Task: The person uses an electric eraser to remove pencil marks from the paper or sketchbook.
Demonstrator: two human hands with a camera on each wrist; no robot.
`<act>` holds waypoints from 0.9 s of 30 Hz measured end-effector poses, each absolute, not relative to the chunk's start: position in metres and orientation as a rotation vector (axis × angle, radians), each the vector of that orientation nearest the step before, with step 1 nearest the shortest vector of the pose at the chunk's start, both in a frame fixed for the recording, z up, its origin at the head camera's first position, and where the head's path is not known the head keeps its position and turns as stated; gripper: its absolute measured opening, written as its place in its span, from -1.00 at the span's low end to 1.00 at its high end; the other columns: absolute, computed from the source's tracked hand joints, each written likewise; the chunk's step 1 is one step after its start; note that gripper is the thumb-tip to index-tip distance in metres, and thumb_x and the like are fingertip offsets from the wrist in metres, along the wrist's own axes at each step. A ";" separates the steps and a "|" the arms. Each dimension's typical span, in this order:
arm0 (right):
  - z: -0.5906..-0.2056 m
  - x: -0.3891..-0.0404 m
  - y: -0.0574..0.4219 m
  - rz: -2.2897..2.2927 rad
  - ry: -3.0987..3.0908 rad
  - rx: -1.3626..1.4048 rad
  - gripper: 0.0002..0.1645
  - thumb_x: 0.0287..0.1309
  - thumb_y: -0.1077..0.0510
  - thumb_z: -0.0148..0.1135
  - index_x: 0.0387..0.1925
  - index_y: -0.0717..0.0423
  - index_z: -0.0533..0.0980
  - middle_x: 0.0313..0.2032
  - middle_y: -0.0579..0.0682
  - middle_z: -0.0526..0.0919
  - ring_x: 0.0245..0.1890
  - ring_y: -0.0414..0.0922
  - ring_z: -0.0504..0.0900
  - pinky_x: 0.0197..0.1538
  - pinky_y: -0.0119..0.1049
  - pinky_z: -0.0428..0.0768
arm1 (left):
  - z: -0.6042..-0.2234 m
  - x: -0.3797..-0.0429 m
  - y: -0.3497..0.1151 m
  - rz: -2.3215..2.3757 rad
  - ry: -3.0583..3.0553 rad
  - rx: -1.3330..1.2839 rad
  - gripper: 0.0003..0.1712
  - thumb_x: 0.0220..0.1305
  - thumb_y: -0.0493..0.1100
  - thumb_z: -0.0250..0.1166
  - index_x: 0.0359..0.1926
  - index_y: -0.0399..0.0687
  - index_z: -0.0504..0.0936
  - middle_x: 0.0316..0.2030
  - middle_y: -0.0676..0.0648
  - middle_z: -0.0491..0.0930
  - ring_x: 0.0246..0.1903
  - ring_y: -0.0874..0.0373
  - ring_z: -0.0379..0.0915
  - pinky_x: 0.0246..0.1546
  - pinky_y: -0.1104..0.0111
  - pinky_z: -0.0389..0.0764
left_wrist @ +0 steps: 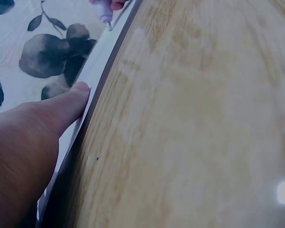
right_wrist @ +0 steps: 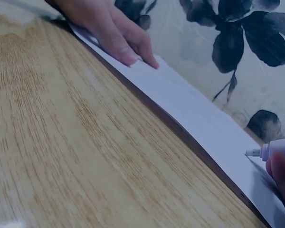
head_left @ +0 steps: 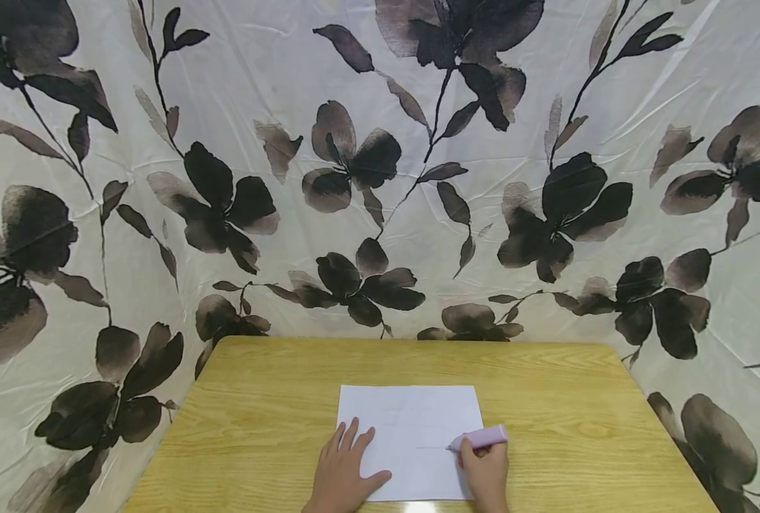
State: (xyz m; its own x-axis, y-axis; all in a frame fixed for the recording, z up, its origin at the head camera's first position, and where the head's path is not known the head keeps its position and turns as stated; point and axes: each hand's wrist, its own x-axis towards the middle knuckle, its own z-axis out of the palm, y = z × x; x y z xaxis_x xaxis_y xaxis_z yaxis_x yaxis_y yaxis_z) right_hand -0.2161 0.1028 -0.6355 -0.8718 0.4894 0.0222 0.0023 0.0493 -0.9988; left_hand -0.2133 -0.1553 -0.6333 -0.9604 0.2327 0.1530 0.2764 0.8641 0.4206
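Note:
A white sheet of paper (head_left: 418,470) lies on the wooden table (head_left: 264,420), with a few faint lines across it. My left hand (head_left: 344,470) rests flat on its left side, fingers spread and thumb stretched inward. At the right side, my right hand (head_left: 487,472) grips a thick lavender pen-shaped tool (head_left: 490,435). Its narrow metallic tip (right_wrist: 252,153) meets the paper at the right end of a thin line. Only the thumb (left_wrist: 42,116) of the left hand shows large in the left wrist view. Most of the right hand is cut off in the right wrist view.
The table's back edge (head_left: 412,340) stands close to a hanging cloth (head_left: 277,85) with dark flower prints, which also runs along both sides. A bright light reflection (head_left: 421,506) shows on the table near the front.

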 end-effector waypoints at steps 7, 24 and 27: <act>-0.635 -0.215 0.101 1.830 -2.018 -0.484 -0.64 0.05 0.44 0.23 -0.18 0.34 0.25 -0.53 0.07 0.54 -0.68 -0.21 0.54 -0.58 -0.41 0.60 | -0.634 -0.214 -0.156 -0.667 -2.963 -0.397 -0.02 0.03 0.56 0.16 0.29 0.02 0.46 0.36 -0.29 0.24 0.35 -0.34 0.04 0.24 -0.25 0.17; -0.631 -0.218 0.103 1.952 -1.924 -0.483 -0.60 0.15 0.51 0.08 -0.09 0.35 0.09 -0.42 0.14 0.45 -0.60 -0.24 0.51 -0.57 -0.43 0.59 | -0.635 -0.214 -0.157 -0.646 -2.973 -0.408 -0.01 0.03 0.58 0.14 0.29 0.02 0.46 0.37 -0.27 0.24 0.35 -0.32 0.04 0.24 -0.23 0.17; -0.636 -0.218 0.102 1.904 -1.942 -0.446 -0.58 0.11 0.52 0.10 -0.09 0.36 0.11 -0.37 0.17 0.44 -0.54 -0.24 0.51 -0.53 -0.44 0.60 | -0.636 -0.215 -0.157 -0.640 -2.986 -0.407 -0.01 0.04 0.59 0.12 0.31 0.03 0.44 0.38 -0.26 0.22 0.36 -0.31 0.02 0.25 -0.23 0.17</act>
